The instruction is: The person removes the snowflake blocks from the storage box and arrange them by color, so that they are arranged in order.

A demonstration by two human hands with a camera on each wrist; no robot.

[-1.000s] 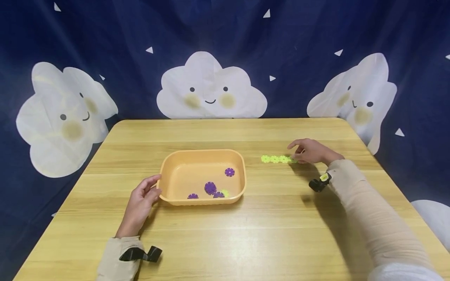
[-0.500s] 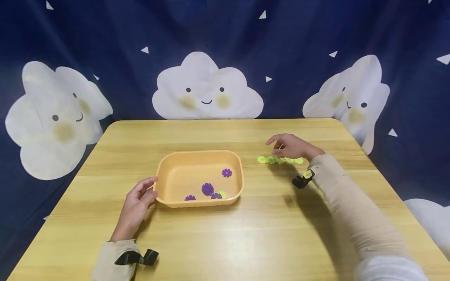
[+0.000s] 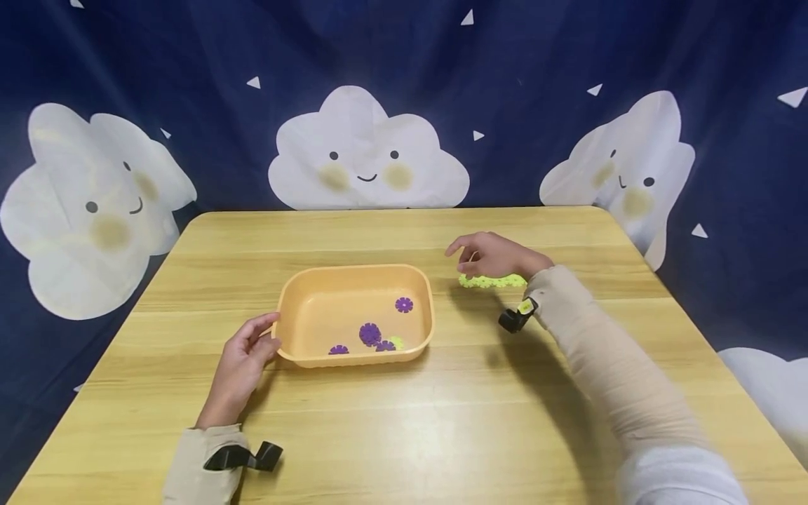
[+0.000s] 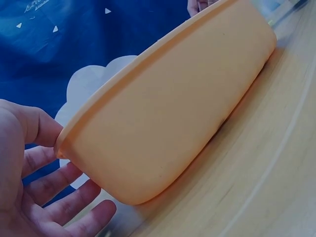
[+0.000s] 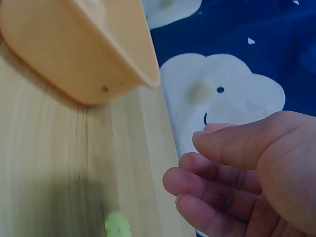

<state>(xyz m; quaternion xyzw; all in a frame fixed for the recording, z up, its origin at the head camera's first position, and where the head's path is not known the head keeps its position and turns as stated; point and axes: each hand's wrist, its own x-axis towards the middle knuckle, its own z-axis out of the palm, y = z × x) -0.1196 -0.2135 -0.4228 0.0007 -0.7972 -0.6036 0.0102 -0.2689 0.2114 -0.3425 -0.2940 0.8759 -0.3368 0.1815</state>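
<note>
Head view has the right grip (image 3: 495,256) farther left than a second ago, off the far end of the green row (image 3: 495,282) and level with its near end. That suggests the row is let go for now and the hand is free. The row lies on the tabletop (image 3: 404,435) beneath that grip, towards its wrist; the tray (image 3: 353,360), with its purple pieces (image 3: 369,334), is to its left. Right wrist view shows what the head view cannot: thumb and fingers loosely curved apart, nothing visible between. Left wrist view hides the tray's contents but shows the left grip (image 3: 243,361) relaxed, fingers spread, thumb touching the rim.
</note>
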